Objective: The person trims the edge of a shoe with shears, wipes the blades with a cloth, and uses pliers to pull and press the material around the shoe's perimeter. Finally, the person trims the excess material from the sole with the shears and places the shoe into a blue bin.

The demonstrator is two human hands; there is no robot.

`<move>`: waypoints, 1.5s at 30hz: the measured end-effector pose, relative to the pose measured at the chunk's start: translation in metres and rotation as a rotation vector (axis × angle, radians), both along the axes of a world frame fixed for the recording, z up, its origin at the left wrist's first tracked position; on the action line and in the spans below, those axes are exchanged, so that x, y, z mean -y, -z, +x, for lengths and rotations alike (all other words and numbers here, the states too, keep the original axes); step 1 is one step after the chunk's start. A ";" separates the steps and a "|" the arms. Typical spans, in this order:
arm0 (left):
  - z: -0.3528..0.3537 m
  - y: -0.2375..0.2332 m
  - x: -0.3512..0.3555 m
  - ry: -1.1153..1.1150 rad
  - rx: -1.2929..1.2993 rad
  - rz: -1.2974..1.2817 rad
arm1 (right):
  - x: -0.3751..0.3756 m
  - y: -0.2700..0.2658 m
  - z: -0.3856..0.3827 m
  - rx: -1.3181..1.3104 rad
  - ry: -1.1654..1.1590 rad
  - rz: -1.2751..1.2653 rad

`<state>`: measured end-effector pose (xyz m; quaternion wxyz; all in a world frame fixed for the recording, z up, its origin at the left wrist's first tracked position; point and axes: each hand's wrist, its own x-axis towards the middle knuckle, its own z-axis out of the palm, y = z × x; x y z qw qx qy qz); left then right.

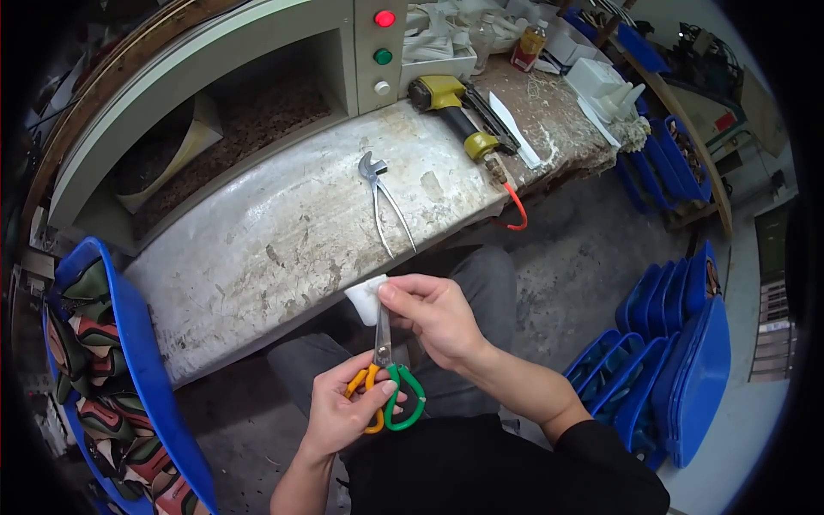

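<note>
My left hand (345, 403) is closed around the handles of a pair of scissors (383, 348), one handle orange and the other green. The blades point up and away from me, over my lap. My right hand (438, 318) pinches a small white piece of material (365, 300) between thumb and fingers, right at the blade tips. The white piece overlaps the ends of the blades in this view. Beyond my hands, a pair of metal pincers (378, 197) lies on the worn bench (283, 257), handles toward me.
A yellow and black nail gun (459, 112) with a red hose (518, 210) rests on the bench. Behind stands a machine housing with a red light (384, 18). Blue bins (142, 343) with shoe parts are at left; more blue bins (695, 378) are stacked at right.
</note>
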<state>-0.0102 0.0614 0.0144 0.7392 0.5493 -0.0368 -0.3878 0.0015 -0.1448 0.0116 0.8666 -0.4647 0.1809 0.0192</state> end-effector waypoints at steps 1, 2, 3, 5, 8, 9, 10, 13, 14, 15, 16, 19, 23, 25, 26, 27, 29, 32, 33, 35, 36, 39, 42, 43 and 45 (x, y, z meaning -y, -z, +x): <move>-0.001 0.000 0.000 -0.004 -0.003 -0.004 | -0.001 0.001 -0.001 -0.008 -0.005 -0.003; -0.003 0.000 0.000 0.004 -0.011 -0.004 | -0.001 0.003 -0.004 -0.021 0.002 -0.002; -0.004 0.000 -0.001 0.018 -0.019 -0.004 | -0.001 0.005 -0.009 -0.035 0.015 0.000; -0.005 -0.002 0.000 0.021 -0.013 -0.007 | 0.007 0.004 0.013 -0.009 0.144 0.062; -0.003 -0.007 -0.004 -0.001 0.004 -0.013 | 0.033 -0.001 0.018 0.063 0.235 0.075; -0.001 -0.007 -0.004 -0.017 0.007 -0.016 | 0.038 -0.006 0.010 0.114 0.242 0.046; 0.001 -0.006 -0.003 -0.033 0.000 -0.035 | 0.039 -0.010 -0.001 0.165 0.248 0.021; 0.004 -0.004 0.001 -0.045 -0.035 -0.085 | 0.037 -0.011 -0.037 0.171 -0.003 -0.431; 0.003 -0.003 0.003 -0.035 -0.041 -0.085 | 0.020 -0.008 -0.040 0.235 0.026 -0.476; 0.002 -0.003 0.006 -0.028 -0.018 -0.077 | 0.000 -0.005 -0.036 0.301 0.056 -0.525; 0.000 -0.002 0.008 -0.018 0.001 -0.067 | -0.010 -0.003 -0.036 0.291 0.068 -0.529; -0.001 -0.001 0.011 -0.030 0.051 -0.049 | -0.023 0.000 -0.026 0.183 0.174 -0.251; 0.000 0.004 0.010 -0.094 0.026 -0.040 | -0.019 0.001 -0.006 0.033 0.162 -0.012; 0.001 0.003 0.007 -0.087 0.030 -0.037 | -0.024 -0.002 -0.012 0.033 0.154 -0.032; 0.003 0.001 0.007 -0.081 0.038 -0.036 | -0.028 -0.004 -0.016 0.038 0.145 -0.053; 0.005 0.000 0.006 -0.074 0.044 -0.035 | -0.030 -0.006 -0.018 0.041 0.136 -0.075; 0.005 0.002 0.004 -0.067 0.043 -0.030 | -0.031 -0.006 -0.016 0.037 0.129 -0.094; 0.002 0.004 0.005 -0.078 -0.001 -0.009 | -0.020 -0.007 0.009 0.068 0.167 -0.087; 0.002 0.004 0.007 -0.071 -0.015 -0.006 | -0.016 -0.008 0.014 0.078 0.191 -0.089; 0.001 0.004 0.003 -0.036 0.000 0.005 | -0.014 -0.005 0.017 0.101 0.178 -0.034; 0.001 0.005 0.000 -0.031 0.022 0.018 | -0.019 -0.002 0.010 0.094 0.222 -0.044; 0.001 0.012 0.007 -0.017 0.067 0.025 | -0.026 0.010 -0.006 0.126 0.246 -0.018; -0.007 0.013 0.010 -0.028 -0.008 0.024 | -0.016 0.013 -0.001 0.127 0.328 0.085; -0.006 0.009 0.008 -0.053 -0.017 0.032 | -0.013 0.009 0.009 0.142 0.334 0.132; -0.003 0.005 0.003 -0.043 0.007 0.050 | 0.014 0.010 0.024 0.117 0.364 0.116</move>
